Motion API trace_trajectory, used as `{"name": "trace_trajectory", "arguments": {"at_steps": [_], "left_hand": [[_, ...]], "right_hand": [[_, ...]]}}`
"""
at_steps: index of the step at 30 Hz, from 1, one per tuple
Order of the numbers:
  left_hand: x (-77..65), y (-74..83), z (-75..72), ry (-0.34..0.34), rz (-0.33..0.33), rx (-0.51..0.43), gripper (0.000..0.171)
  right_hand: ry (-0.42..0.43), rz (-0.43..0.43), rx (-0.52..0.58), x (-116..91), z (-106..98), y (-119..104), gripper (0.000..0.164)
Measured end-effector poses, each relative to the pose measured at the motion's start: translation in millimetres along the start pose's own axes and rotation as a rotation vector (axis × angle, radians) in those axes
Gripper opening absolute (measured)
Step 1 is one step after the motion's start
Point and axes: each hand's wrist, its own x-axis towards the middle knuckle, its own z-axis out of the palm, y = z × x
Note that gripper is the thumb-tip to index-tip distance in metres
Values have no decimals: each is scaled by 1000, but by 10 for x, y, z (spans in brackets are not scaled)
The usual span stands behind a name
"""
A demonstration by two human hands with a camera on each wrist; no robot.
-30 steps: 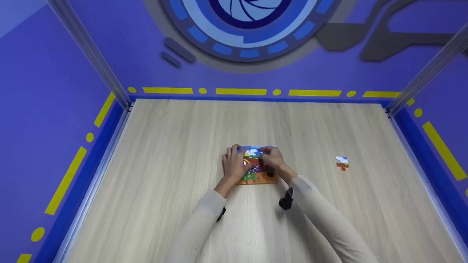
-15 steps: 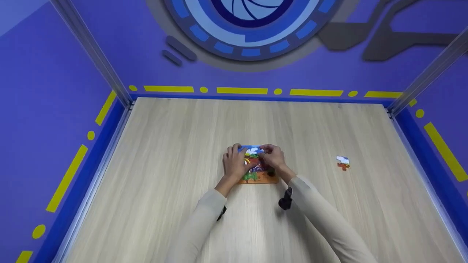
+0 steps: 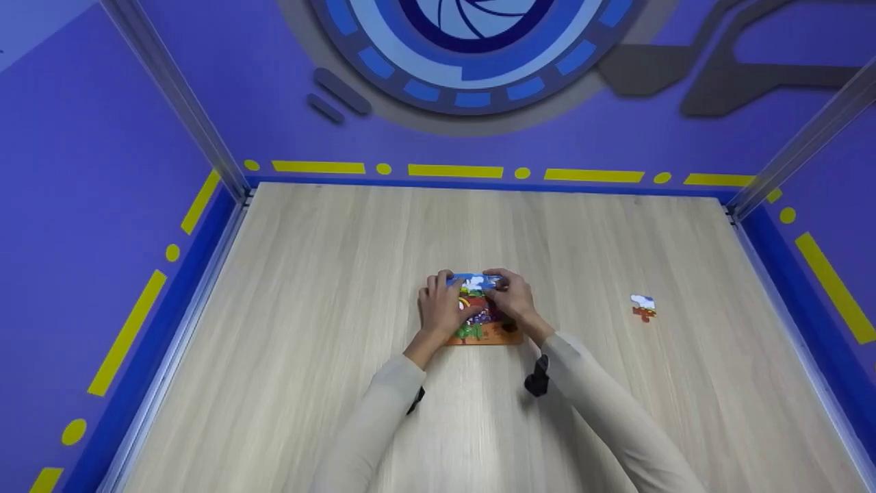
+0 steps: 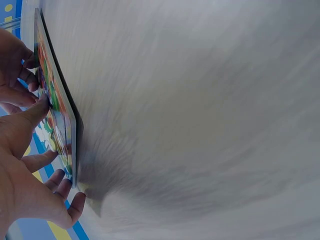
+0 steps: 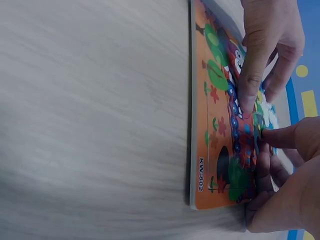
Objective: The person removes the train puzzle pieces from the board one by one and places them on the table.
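Nearing completion, seemingly, the jigsaw (image 5: pixel 222 132) is pressed by the spread left hand (image 3: pixel 439 307); any grip by the right hand (image 3: pixel 513 298) cannot be told; one loose piece (image 3: pixel 643 307) is left.

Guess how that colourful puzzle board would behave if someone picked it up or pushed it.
The puzzle board is probably stiff: its edges run straight and unbent. It looks thin, so it's likely fairly light. Being flat, it would probably slide rather than roll.
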Motion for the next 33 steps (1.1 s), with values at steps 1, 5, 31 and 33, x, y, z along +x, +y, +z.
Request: {"name": "trace_trajectory", "arguments": {"at_steps": [1, 5, 31, 33], "left_hand": [[1, 3, 1, 2, 0, 1, 69], [1, 11, 14, 11, 7, -3, 69], [5, 4, -61, -42, 27, -53, 71], [2, 18, -62, -53, 29, -40, 71]], "right_hand": [[-3, -4, -2, -1, -8, 5, 37], [-8, -4, 12, -13, -67, 18, 35], [41, 37, 51, -92, -819, 266, 35], [45, 51, 49, -110, -890, 313, 36]]}}
